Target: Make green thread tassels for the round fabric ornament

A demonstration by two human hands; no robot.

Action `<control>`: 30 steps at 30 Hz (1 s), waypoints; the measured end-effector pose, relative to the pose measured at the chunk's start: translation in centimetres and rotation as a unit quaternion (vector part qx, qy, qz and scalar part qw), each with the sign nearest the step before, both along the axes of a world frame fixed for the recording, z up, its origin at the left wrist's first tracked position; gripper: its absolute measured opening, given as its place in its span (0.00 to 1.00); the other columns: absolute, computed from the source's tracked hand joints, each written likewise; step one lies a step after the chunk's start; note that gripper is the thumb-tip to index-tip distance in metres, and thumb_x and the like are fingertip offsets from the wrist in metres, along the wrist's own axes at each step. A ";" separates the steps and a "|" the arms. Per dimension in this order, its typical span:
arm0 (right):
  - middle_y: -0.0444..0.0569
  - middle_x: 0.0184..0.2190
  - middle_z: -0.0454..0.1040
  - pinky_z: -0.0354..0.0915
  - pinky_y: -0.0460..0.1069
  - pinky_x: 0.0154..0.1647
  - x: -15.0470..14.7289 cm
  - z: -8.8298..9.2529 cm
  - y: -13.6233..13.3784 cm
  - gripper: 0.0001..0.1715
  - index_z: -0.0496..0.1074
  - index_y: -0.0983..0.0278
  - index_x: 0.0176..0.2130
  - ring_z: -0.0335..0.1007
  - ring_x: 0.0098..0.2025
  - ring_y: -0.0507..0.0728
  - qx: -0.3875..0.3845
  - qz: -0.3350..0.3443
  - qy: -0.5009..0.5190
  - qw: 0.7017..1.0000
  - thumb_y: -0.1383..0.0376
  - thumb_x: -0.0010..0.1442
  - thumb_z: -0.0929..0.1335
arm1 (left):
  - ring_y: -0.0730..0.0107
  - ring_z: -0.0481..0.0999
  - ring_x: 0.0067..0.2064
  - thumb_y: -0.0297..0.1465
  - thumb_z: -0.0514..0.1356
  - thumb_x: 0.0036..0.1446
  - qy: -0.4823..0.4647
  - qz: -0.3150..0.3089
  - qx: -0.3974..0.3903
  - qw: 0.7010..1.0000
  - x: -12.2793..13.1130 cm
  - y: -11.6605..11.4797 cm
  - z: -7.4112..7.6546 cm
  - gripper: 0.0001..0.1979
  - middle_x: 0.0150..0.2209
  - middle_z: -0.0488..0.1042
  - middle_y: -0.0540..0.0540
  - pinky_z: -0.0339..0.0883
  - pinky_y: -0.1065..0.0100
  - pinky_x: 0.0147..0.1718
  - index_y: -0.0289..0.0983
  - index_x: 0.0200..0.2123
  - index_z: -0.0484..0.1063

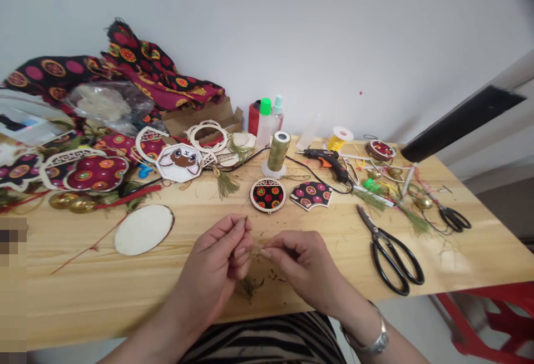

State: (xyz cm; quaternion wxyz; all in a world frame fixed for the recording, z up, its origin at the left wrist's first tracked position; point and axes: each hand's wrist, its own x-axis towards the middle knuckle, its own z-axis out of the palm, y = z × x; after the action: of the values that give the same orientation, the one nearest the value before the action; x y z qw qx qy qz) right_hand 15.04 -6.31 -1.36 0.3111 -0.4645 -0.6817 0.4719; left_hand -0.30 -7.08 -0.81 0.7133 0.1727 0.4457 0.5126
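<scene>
My left hand (227,252) is closed, thumb against the index finger, with a small dark olive end poking out at the fingertips. My right hand (298,258) pinches a thin olive thread close beside it; most of the thread is hidden by the fingers. Below the hands, loose olive tassel strands (250,286) show near the table's front edge. Just beyond lie a round wood-framed pendant (268,196) with patterned fabric and a similar angular fabric piece (312,195). A spool of olive thread (278,152) stands upright behind them.
Large black-handled scissors (390,252) lie at right, smaller scissors (454,218) farther off. A glue gun (327,162) rests behind, its black cord on the table. A white oval disc (144,230) lies at left, before piled ornaments (98,170). A red stool (492,319) stands at right.
</scene>
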 end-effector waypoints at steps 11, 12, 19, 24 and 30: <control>0.42 0.16 0.69 0.56 0.41 0.20 0.3 0.3 0.2 0.10 0.74 0.67 0.25 0.59 0.19 0.47 0.067 -0.243 0.031 0.967 0.65 0.55 0.67 | 0.86 0.49 0.17 0.30 0.63 0.51 0.004 0.024 -0.014 1.000 0.1 0.3 -0.4 0.06 0.19 0.65 0.54 0.43 0.80 0.14 0.33 0.27 0.70; 0.43 0.18 0.71 0.58 0.41 0.21 -0.1 0.1 -0.1 0.09 0.74 0.67 0.27 0.61 0.20 0.47 0.103 -0.235 0.011 0.966 0.66 0.56 0.67 | 0.86 0.49 0.16 0.30 0.63 0.50 0.006 0.016 -0.021 1.000 0.4 0.1 -0.5 0.07 0.21 0.68 0.52 0.43 0.80 0.14 0.33 0.27 0.69; 0.46 0.22 0.74 0.60 0.43 0.26 -1.6 -1.5 -2.3 0.10 0.72 0.65 0.29 0.68 0.23 0.50 0.211 -0.107 -0.062 0.970 0.71 0.58 0.63 | 0.88 0.47 0.17 0.29 0.63 0.51 -0.018 -0.003 -0.027 0.999 0.6 -0.1 -0.8 0.07 0.29 0.75 0.45 0.43 0.81 0.14 0.32 0.28 0.69; 0.47 0.23 0.74 0.60 0.45 0.28 -1.4 -1.3 -2.6 0.11 0.73 0.64 0.32 0.68 0.25 0.51 0.150 -0.067 -0.091 0.982 0.69 0.60 0.62 | 0.86 0.47 0.17 0.30 0.62 0.53 -0.010 -0.013 -0.021 1.000 0.6 -0.2 -0.6 0.06 0.21 0.67 0.53 0.43 0.81 0.14 0.33 0.27 0.69; 0.48 0.28 0.75 0.61 0.46 0.32 -0.7 -0.6 -2.1 0.11 0.74 0.63 0.36 0.68 0.30 0.52 0.101 -0.074 -0.035 0.991 0.68 0.60 0.62 | 0.85 0.47 0.18 0.31 0.61 0.53 -0.019 -0.020 -0.014 1.000 0.6 -0.2 -0.5 0.08 0.19 0.60 0.56 0.43 0.81 0.15 0.34 0.26 0.69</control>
State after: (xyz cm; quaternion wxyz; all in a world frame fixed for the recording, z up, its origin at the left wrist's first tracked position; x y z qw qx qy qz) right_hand 14.36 -8.41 -2.00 0.3668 -0.4959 -0.7001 0.3596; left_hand 0.29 -7.23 -1.33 0.7338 0.1616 0.4360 0.4953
